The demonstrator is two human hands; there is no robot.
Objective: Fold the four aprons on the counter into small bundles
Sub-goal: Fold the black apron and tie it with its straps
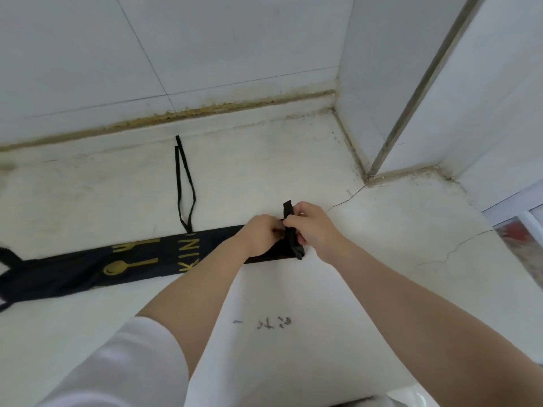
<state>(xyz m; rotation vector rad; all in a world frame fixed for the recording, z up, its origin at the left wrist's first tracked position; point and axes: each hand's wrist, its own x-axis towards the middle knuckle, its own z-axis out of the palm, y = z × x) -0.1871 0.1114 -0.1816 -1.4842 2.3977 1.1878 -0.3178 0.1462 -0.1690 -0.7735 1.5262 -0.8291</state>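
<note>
One black apron (pixel 117 268) lies on the counter (pixel 382 245) as a long narrow strip, running from the left edge of view toward the middle, gold print facing up. I am working its right end. My left hand (pixel 260 235) has fingers curled down onto the end of the strip, pinching the cloth there. My right hand (pixel 311 226) grips the turned-up end of the fabric (pixel 289 210), fingers and thumb closed round it, so a short flap stands upright between the two hands. A loop of strap (pixel 185 186) trails away toward the far wall (pixel 235 54), and more straps (pixel 6 259) bunch at the far left end. Only this apron is in view; I cannot tell where the other three are. Risks as I judge them: the first turn is loose and slightly skewed, so rolling on from here could give a slanted bundle that telescopes. The free strap loop is likely to drag or get caught unevenly in the roll unless tucked. The strip's lengthwise fold could also slip open on the left, where nothing holds it down.
</note>
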